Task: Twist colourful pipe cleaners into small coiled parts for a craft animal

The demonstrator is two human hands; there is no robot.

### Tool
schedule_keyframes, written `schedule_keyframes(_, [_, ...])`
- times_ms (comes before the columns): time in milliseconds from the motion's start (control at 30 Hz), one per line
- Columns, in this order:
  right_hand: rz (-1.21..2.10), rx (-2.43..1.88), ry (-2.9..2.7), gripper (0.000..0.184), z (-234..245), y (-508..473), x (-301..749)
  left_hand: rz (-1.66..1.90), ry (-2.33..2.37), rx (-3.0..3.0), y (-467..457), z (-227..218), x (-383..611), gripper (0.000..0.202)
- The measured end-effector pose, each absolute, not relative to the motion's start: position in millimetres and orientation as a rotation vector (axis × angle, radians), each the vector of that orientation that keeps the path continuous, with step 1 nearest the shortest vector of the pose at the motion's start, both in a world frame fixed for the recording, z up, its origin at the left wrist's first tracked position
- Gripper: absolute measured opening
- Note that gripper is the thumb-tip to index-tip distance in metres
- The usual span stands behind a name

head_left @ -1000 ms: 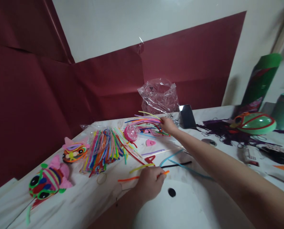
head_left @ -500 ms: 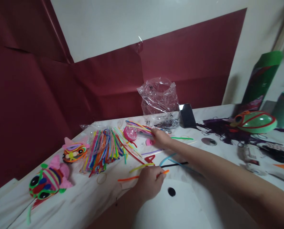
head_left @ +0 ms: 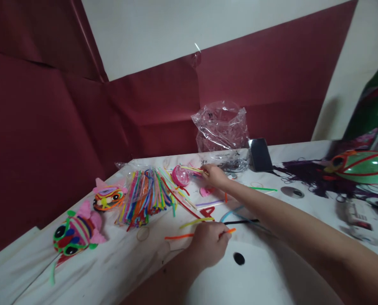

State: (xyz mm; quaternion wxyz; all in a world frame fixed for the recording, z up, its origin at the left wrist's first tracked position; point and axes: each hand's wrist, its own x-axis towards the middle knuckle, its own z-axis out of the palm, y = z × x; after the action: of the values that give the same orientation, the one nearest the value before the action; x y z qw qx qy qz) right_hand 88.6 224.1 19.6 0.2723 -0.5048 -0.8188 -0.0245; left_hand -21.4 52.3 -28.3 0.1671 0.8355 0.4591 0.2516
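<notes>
- Pink cup (head_left: 180, 176): the stem bundle (head_left: 194, 170) ends right by it; a careless sweep could tip it.
- Left hand (head_left: 209, 243): closed around an orange stem (head_left: 178, 237); squeezing hard could kink it.
- Right hand (head_left: 213, 176): pinched on the bundle beside the cup; a slack grip could shed strands.

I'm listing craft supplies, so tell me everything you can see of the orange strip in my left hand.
The orange strip is thin, bright and nearly straight, and looks like a pipe cleaner, though its texture is too small to make out. It runs roughly sideways. The left hand grips it, hiding what seems its middle: a longer length shows on the left, a short tip on the right. It is nearer you than a yellow strip; whether it touches the table is unclear.
</notes>
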Motion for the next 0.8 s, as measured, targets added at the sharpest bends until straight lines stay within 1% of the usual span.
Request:
schedule_keyframes(67, [-0.062,-1.268,-2.243,0.044,25,229,70,0.705,1.313,2.392,52,-29,-22,0.022])
schedule_keyframes(167, [-0.077,-1.13,-2.329,0.076,28,236,44,0.678,1.317,2.416,51,-29,-23,0.024])
schedule_keyframes(200, [-0.077,-1.094,-2.364,0.084,28,238,36,0.671,1.314,2.422,50,-28,-23,0.025])
schedule_keyframes(267, [-0.069,-1.053,-2.416,0.089,27,242,26,0.669,1.304,2.435,49,-27,-23,0.024])
schedule_keyframes(433, [-0.011,-1.138,-2.353,0.073,27,254,27,0.695,1.292,2.477,49,-29,-24,0.022])
schedule_keyframes(600, [0.07,-1.282,-2.266,0.041,30,265,49,0.702,1.311,2.498,51,-33,-24,0.024])
schedule_keyframes(700, [0.109,-1.394,-2.278,0.032,26,270,56,0.692,1.313,2.494,51,-33,-24,0.022])
schedule_keyframes(800, [0.127,-1.476,-2.344,0.028,18,274,56,0.702,1.311,2.486,51,-33,-24,0.023])
